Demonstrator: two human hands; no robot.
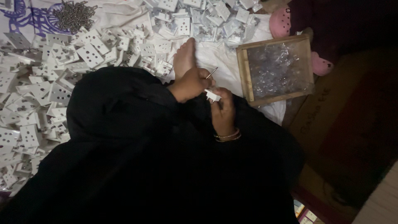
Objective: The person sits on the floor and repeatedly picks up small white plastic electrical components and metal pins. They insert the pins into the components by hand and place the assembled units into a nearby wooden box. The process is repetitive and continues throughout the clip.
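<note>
Dim floor, spread with a white cloth. All over the cloth at the left and along the top, a big heap of flat white plates with little round holes. At the top left, just above the plates, a pile of small dark screws. At the right, a wooden tray full of shiny clear bags, lying on the edge of the cloth. Beyond the tray, two soft pink things, too dark to tell what kind. Lower down, a wide black robe, filling most of the view. Poking out from under the robe, a bare foot, resting on the cloth right beside the plates. Just below the foot, both hands close together and touching. Left hand curled shut around a thin metal tool, with the tip sticking up and to the right. Right hand closed on a small white part, pinched in the fingers, held up over the lap between the two hands and just left of the tray. On the right wrist, thin gold bangles. Very dark at the far right, with little to make out.
</note>
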